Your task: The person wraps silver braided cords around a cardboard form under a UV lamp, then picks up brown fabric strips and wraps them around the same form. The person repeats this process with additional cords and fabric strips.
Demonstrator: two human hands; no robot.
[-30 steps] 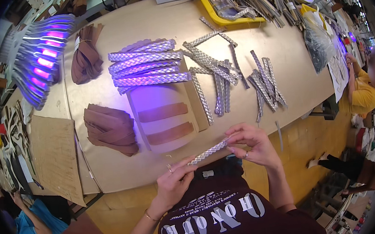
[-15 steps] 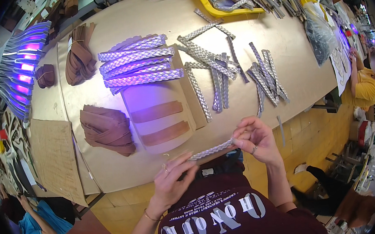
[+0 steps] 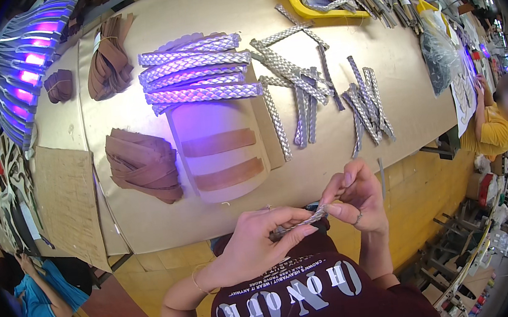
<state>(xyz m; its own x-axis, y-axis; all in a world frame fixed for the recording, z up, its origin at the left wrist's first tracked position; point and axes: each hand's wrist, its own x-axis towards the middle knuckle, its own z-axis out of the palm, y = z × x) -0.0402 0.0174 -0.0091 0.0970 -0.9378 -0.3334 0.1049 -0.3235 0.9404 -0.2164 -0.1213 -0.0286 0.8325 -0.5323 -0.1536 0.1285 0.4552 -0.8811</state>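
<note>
Both hands hold one silver braided strip [image 3: 301, 221] close to my chest, just off the table's near edge. My left hand [image 3: 256, 242] pinches its left end and my right hand [image 3: 354, 197] pinches its right end; most of the strip is hidden between the fingers. On the beige table [image 3: 380, 58] in front lie a neat stack of silver braided strips [image 3: 195, 72] and a loose scatter of the same strips [image 3: 315, 90]. A curved pale form [image 3: 216, 122] carries two brown leather straps [image 3: 218, 143].
A pile of brown leather pieces [image 3: 143, 164] lies left of the form, more brown straps [image 3: 107, 56] at the back left. A purple-lit lamp [image 3: 27, 58] stands far left. A yellow tray [image 3: 318, 3] of sticks sits at the back. Other people work at right [image 3: 492, 127] and lower left [image 3: 39, 292].
The hands have drawn closer together and nearer my body, and less of the strip shows between them. The view has tilted slightly.
</note>
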